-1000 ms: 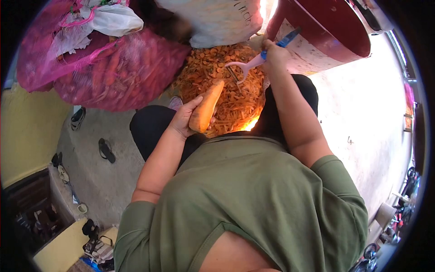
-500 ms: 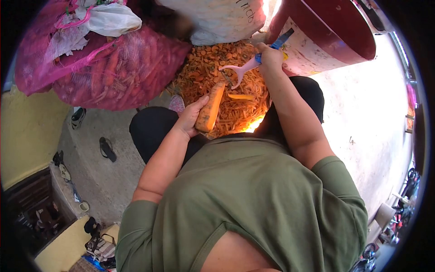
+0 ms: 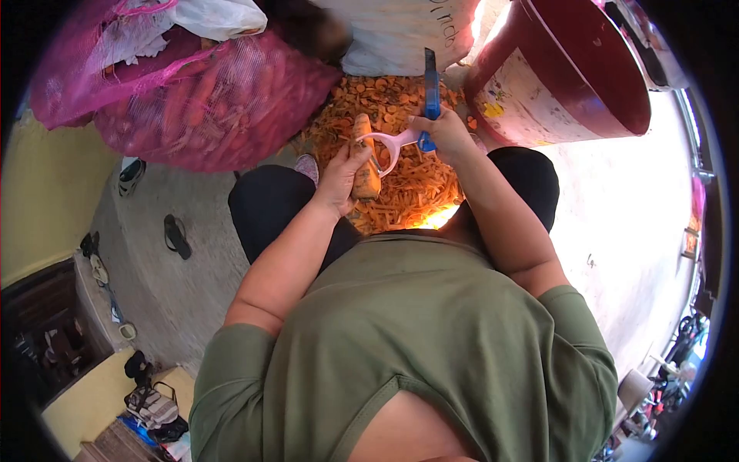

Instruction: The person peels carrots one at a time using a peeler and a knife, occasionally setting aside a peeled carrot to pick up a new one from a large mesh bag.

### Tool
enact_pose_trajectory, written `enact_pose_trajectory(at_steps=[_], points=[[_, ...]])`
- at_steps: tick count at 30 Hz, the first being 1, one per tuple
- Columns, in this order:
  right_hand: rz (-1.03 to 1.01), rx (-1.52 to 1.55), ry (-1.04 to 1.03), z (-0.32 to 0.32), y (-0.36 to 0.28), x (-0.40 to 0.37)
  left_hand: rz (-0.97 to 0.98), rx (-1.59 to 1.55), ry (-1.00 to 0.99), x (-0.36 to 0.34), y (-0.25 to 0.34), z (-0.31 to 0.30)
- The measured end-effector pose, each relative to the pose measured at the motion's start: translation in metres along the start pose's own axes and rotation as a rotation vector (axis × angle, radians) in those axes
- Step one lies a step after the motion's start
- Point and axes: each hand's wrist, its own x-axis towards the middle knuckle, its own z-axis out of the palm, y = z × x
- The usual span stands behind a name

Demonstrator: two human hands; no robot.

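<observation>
My left hand [image 3: 339,175] is closed round a large carrot [image 3: 368,183], partly peeled, with dark skin patches on it. In my right hand [image 3: 449,135] is a pink Y-shaped peeler [image 3: 397,142], whose head lies against the carrot's right side. The same hand also grips a blue utility knife [image 3: 432,96], its dark blade pointing away from me. Beneath both hands spreads a heap of orange peelings [image 3: 419,185], with cut carrot pieces [image 3: 385,96] at its far side.
A pink mesh sack of carrots [image 3: 223,108] stands at the left, and a white sack with writing [image 3: 400,35] is behind the heap. On the right is a big dark red bucket [image 3: 531,85]. A sandal [image 3: 177,236] lies on the concrete floor. Part of a dark-haired head appears at the top.
My right hand has brought the peeler nearer, onto the carrot. The utility knife has swung more upright. My left hand holds the carrot more upright, and the loose orange strip below it is out of sight.
</observation>
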Motion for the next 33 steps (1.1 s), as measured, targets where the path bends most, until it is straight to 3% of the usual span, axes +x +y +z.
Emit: enact_pose_trajectory(at_steps=[6,9,12,16,18,22,26,29,31,33], points=[[-0.016,-0.208,0.107,0.014,-0.006,-0.009,0.081,0.041,-0.048,0.001,0.000,-0.002],[0.005,-0.148,0.068,0.014,0.001,-0.007,0.108,0.052,-0.065,0.001,0.000,-0.003],[-0.042,-0.366,0.063,0.013,-0.006,-0.010,0.120,0.120,-0.091,0.002,-0.001,-0.005],[-0.178,-0.638,0.249,0.015,-0.023,-0.016,0.104,0.204,-0.079,0.002,-0.009,-0.001],[-0.158,-0.652,0.347,0.014,-0.027,-0.014,-0.012,0.097,-0.123,0.003,-0.006,-0.002],[-0.068,-0.423,0.307,0.000,-0.024,-0.003,-0.251,-0.119,-0.120,0.003,-0.001,-0.004],[-0.251,-0.692,0.249,0.036,-0.034,-0.037,-0.283,-0.054,-0.086,0.003,-0.003,-0.004],[-0.139,-0.565,0.427,0.013,-0.033,-0.010,-0.299,-0.013,-0.161,-0.004,-0.001,0.003],[-0.221,-0.598,0.594,-0.020,-0.038,0.014,-0.344,0.028,-0.175,-0.007,0.001,0.003],[-0.123,-0.488,0.610,-0.028,-0.045,0.011,-0.325,0.048,-0.144,-0.011,0.004,0.008]])
